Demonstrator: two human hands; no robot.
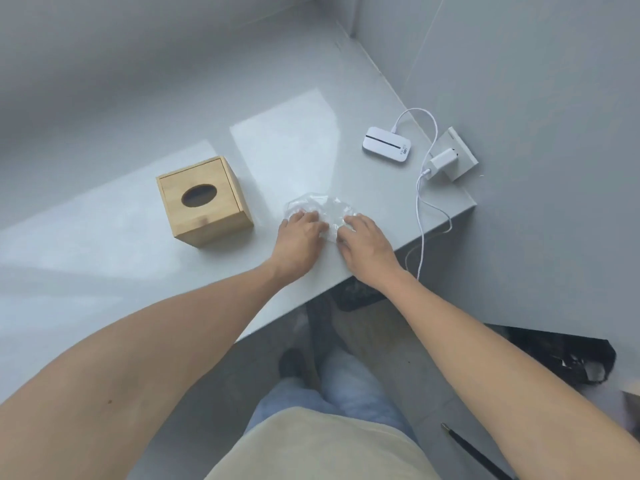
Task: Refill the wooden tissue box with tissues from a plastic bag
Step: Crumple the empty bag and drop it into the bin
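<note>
A wooden tissue box (pixel 204 200) with a dark oval slot in its lid stands upright on the grey counter (pixel 121 237), left of my hands. A clear plastic bag (pixel 322 206) of white tissues lies flat on the counter to the right of the box. My left hand (pixel 301 237) rests on the bag's near left part, fingers on the plastic. On the bag's near right part lies my right hand (pixel 365 242), fingers curled onto it. The near half of the bag is hidden under both hands.
A small white device (pixel 387 146) lies at the back right, cabled to a white charger (pixel 441 161) in a wall socket; the cable (pixel 420 216) hangs over the counter's right edge. Black bags (pixel 568 358) sit on the floor to the right. The counter's front edge runs under my forearms.
</note>
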